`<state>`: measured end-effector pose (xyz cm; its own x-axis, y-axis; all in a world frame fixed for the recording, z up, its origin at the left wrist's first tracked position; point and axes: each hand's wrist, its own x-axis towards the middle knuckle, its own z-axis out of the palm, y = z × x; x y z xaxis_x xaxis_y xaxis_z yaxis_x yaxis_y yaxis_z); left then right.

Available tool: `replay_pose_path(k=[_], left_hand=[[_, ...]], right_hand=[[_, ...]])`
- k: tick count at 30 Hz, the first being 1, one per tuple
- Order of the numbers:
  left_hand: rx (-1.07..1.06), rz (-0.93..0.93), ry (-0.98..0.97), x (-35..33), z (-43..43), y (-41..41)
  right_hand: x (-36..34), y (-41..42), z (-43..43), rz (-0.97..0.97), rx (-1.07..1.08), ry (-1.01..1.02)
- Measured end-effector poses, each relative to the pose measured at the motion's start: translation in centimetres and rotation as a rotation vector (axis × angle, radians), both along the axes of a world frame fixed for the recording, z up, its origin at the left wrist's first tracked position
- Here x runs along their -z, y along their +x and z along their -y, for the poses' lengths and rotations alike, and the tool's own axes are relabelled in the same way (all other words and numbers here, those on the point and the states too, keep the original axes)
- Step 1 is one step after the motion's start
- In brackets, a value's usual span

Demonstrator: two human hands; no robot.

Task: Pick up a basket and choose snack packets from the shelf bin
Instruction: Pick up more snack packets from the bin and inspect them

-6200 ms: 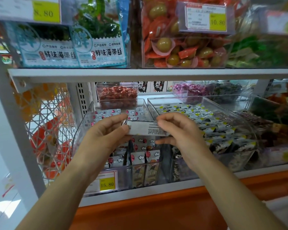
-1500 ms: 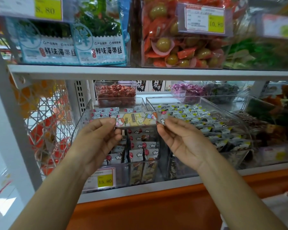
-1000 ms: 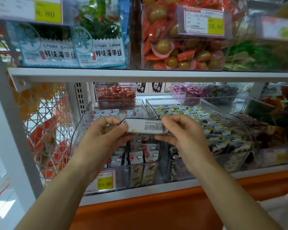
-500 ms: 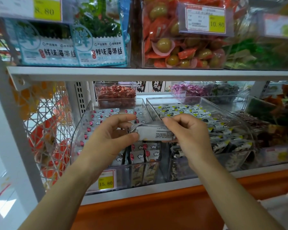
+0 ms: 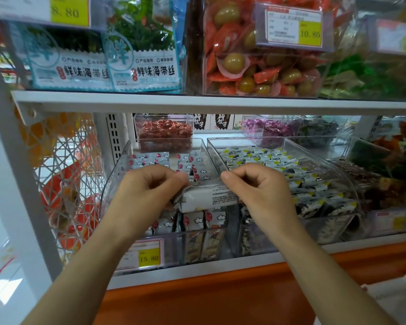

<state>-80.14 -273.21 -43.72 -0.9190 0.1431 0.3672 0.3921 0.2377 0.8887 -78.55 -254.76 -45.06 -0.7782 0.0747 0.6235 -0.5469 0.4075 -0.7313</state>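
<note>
Snack packet (image 5: 208, 198) pinched at both ends by left hand (image 5: 148, 193) and right hand (image 5: 259, 191).
Light fingertip pinches may slip, dropping it into the clear bin (image 5: 117, 184); no basket visible.

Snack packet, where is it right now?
Middle of the head view: the snack packet is pinched between the left hand and right hand, in front of the clear bin.

This is a shop, seen at its snack aisle. White metal shelves (image 5: 197, 105) hold clear plastic bins (image 5: 117, 184) heaped with small wrapped packets (image 5: 256, 158). Yellow price tags (image 5: 149, 258) are fixed to the bin fronts, reading 15.80 near left and 10.80 upper right. Sealed seaweed bags (image 5: 148, 66) stand in a row on the upper shelf, left.
</note>
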Motion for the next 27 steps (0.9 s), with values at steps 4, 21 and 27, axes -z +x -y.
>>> replay_pose_path(k=[4, 21, 27], left_hand=[[0.057, 0.01, -0.078, 0.1, -0.2, 0.0], [0.099, -0.042, -0.234, 0.8, -0.2, -0.4], [0.11, -0.025, -0.159, 0.7, -0.1, -0.6]], right_hand=[[0.0, 0.0, -0.1, -0.004, 0.026, 0.017], [0.4, -0.7, -0.5, 0.071, 0.082, -0.065], [-0.7, -0.8, -2.0, 0.407, -0.25, -0.393]])
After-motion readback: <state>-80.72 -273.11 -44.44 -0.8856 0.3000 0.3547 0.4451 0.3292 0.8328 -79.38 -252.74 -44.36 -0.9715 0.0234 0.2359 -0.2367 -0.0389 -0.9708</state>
